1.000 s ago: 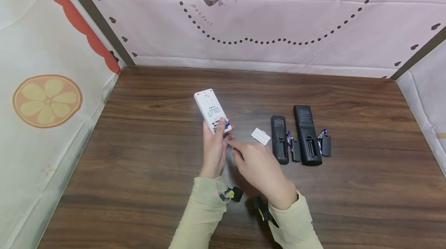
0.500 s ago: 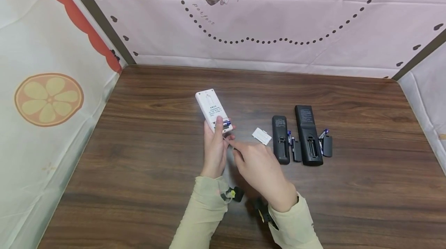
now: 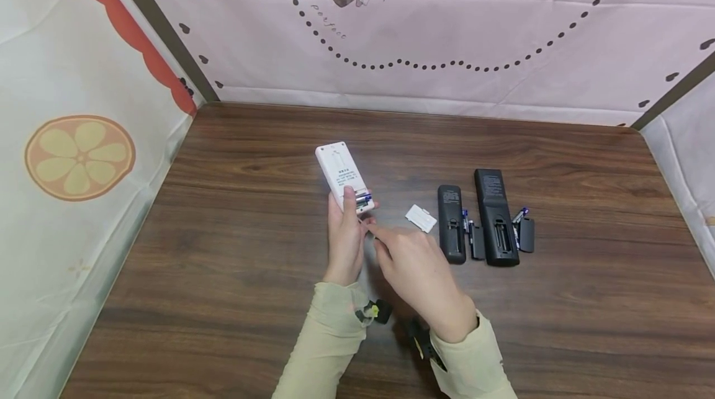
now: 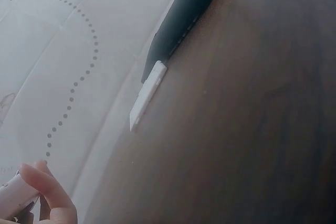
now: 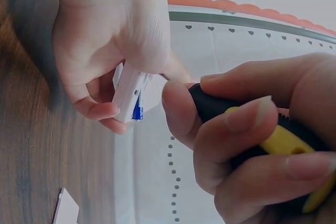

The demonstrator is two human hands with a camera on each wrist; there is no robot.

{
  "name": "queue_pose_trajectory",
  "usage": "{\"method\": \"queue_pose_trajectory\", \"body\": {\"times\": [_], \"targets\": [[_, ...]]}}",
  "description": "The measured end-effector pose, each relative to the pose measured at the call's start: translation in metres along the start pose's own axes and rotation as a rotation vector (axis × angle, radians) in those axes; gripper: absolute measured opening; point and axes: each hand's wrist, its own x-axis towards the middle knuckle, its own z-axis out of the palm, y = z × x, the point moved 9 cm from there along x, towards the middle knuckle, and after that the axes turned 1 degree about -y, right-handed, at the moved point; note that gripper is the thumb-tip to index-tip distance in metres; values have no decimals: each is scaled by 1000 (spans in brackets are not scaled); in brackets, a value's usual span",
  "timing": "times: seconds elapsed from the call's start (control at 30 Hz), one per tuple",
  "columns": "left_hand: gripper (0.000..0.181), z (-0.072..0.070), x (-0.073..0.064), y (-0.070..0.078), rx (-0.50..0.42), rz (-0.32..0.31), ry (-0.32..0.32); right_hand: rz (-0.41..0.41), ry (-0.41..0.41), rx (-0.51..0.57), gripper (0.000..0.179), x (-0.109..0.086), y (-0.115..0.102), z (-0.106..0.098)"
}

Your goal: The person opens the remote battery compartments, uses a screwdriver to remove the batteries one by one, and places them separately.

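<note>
My left hand holds a white remote control, its back facing up and its battery bay uncovered. Blue-and-silver batteries show in the bay near the thumb. In the right wrist view, my right hand grips a screwdriver by its black and yellow handle. Its thin shaft points towards the lower end of the white remote; whether the tip touches it is hidden. A white battery cover lies on the table beside my right hand.
Two black remotes, a smaller one and a larger one, lie face down with bays uncovered. Next to them are loose batteries and black covers. The wooden table meets printed cloth walls at the back and sides.
The left thumb has shifted slightly left on the white remote, so more of the battery bay shows. The right hand with the screwdriver stays nearly still; the head view drifts slightly.
</note>
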Motion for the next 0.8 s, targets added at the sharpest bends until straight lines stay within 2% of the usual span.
{"method": "queue_pose_trajectory", "body": {"times": [0.13,0.37,0.47,0.6,0.7,0.8], "targets": [[50,0,0,1,17,3,3,0,0,4,27,0,0,-1],[49,-13,3,9,-10,-28,106,52,39,37,26,0,18,-13],[54,-14,5,13,-68,-39,89,47,8,95,26,1,21,-15],[63,-12,5,11,-118,-78,58,20,-44,116,28,3,15,-8],[63,-11,3,8,-100,-97,50,28,-90,120,30,3,12,1],[60,-10,2,7,-79,-88,45,33,-107,120,31,3,11,6]]}}
